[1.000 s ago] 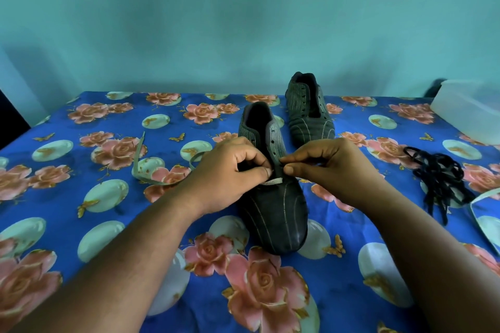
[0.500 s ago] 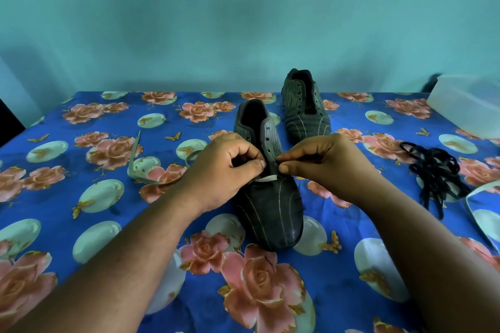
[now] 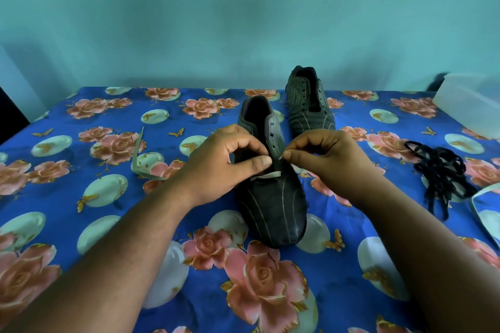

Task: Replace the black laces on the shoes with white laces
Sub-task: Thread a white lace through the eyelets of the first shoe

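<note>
A dark shoe [image 3: 273, 205] lies toe toward me at the table's middle, with a white lace [image 3: 266, 176] crossing its lowest eyelets. My left hand [image 3: 216, 167] curls over the shoe's left flap, thumb by the eyelets. My right hand [image 3: 324, 159] pinches the white lace's tip at the right flap. The lace's other end [image 3: 138, 154] trails left over the cloth. A second dark shoe [image 3: 308, 105] without laces stands behind. A heap of black laces [image 3: 441, 170] lies to the right.
The table wears a blue cloth with roses [image 3: 94, 224]. A translucent plastic box [image 3: 470, 105] sits at the back right corner. Another white lace [image 3: 484, 197] shows at the right edge. A teal wall closes the far side.
My right hand has lifted slightly and drawn away from the left, pulling the lace tip up at the right flap. The view has shifted a little.
</note>
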{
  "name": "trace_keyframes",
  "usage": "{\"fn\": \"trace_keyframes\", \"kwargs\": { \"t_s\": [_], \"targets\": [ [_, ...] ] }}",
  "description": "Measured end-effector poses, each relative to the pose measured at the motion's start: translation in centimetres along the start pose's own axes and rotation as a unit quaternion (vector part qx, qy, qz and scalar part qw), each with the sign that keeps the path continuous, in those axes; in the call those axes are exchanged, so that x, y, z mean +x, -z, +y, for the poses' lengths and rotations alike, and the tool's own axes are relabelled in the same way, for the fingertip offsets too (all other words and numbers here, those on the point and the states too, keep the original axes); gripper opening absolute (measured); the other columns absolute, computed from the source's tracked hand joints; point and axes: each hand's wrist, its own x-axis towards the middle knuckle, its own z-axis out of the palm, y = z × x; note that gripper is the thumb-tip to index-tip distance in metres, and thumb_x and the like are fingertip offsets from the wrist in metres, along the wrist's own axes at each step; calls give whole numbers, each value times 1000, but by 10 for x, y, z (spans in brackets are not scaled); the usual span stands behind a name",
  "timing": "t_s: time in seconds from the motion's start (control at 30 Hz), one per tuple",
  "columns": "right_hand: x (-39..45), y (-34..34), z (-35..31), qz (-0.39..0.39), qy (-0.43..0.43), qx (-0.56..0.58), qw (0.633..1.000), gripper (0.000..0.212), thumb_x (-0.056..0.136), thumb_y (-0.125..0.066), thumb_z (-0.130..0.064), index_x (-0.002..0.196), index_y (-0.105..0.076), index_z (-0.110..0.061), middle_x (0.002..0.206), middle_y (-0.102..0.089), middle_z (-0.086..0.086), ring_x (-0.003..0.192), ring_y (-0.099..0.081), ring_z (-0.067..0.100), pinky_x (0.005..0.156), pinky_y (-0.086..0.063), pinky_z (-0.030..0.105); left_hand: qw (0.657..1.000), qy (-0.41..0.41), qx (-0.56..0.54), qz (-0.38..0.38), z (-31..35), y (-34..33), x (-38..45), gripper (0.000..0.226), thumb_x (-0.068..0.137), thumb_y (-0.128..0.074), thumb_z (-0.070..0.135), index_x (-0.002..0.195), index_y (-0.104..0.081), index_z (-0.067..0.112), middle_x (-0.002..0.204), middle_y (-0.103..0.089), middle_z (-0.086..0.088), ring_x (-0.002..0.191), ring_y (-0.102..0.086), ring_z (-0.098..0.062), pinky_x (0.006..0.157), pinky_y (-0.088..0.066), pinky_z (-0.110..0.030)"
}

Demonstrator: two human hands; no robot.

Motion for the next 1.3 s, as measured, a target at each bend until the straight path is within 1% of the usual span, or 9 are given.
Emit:
{"fn": "trace_keyframes", "kwargs": {
  "t_s": [0.17, 0.27, 0.47, 0.73, 0.83, 0.93, 1.07, 1.2, 1.3],
  "targets": [
    [-1, 6, 2, 27, -60, 85, 994, 8, 94, -69, -7, 87, -73, -7, 85, -75, 11, 81, -67, 27, 77, -56, 51, 994, 81, 22, -64, -11, 17, -4, 79, 77, -74, 63, 144, -41, 39, 137, -43, 13, 126, -44, 2, 109, -46, -36],
    [1, 9, 1, 63, -72, 151, 984, 12, 97, -60, -2, 88, -66, -7, 87, -75, 13, 82, -70, 25, 82, -57, 48, 986, 97, 49, -129, -10, 16, -5, 117, 66, -67, 83, 160, -8, 45, 159, -14, 23, 150, -15, 1, 122, -32, -44],
    [3, 10, 2, 64, -105, 207, 970, 19, 101, -51, -3, 89, -60, -13, 94, -73, 21, 81, -73, 31, 75, -61, 42, 968, 113, 150, -168, 2, 1, -5, 144, 51, -59, 94, 159, 19, 38, 166, 22, 19, 150, 20, 3, 128, -2, -51],
    [6, 83, 39, 433, -205, 202, 854, 13, 96, -48, -14, 94, -60, -14, 99, -73, 11, 65, -67, 21, 68, -59, 39, 973, 122, 94, -172, -1, 3, -4, 144, 55, -70, 87, 158, 19, 41, 163, 22, 27, 148, 19, 7, 128, -5, -49],
    [10, 83, 54, 379, -175, -58, 907, 16, 95, -64, -27, 108, -60, -18, 112, -68, 9, 85, -65, 23, 67, -49, 30, 975, 112, 94, -168, -4, 3, -4, 141, 61, -75, 83, 159, 17, 38, 163, 19, 26, 148, 15, 8, 129, -5, -42],
    [11, 52, 41, 175, 20, -192, 965, 18, 92, -72, -43, 104, -65, -31, 104, -65, -12, 101, -58, 1, 87, -42, 21, 977, 105, 91, -161, -6, 3, -4, 136, 67, -77, 73, 161, 13, 35, 164, 16, 25, 148, 12, 9, 128, -4, -32],
    [6, 24, 34, -28, 149, -254, 955, 19, 91, -66, -51, 95, -68, -33, 100, -67, -17, 110, -56, 14, 99, -36, 26, 979, 106, 70, -158, -11, 2, -4, 134, 65, -74, 76, 161, 10, 36, 165, 14, 28, 147, 11, 13, 125, -5, -23],
    [5, 37, 27, 51, 82, -135, 986, 9, 94, -72, -27, 86, -70, -28, 87, -69, -12, 89, -60, -5, 80, -43, 12, 978, 105, 61, -169, -15, 1, -4, 137, 62, -70, 86, 160, 12, 39, 163, 17, 31, 146, 15, 16, 128, -5, -33],
    [9, 68, 49, 225, -64, -95, 968, 11, 94, -72, -33, 83, -70, -31, 83, -70, -18, 86, -64, 3, 82, -51, 29, 978, 105, 60, -169, -15, 1, -4, 138, 60, -71, 86, 160, 12, 39, 164, 16, 30, 147, 14, 15, 128, -4, -31]
  ]
}}
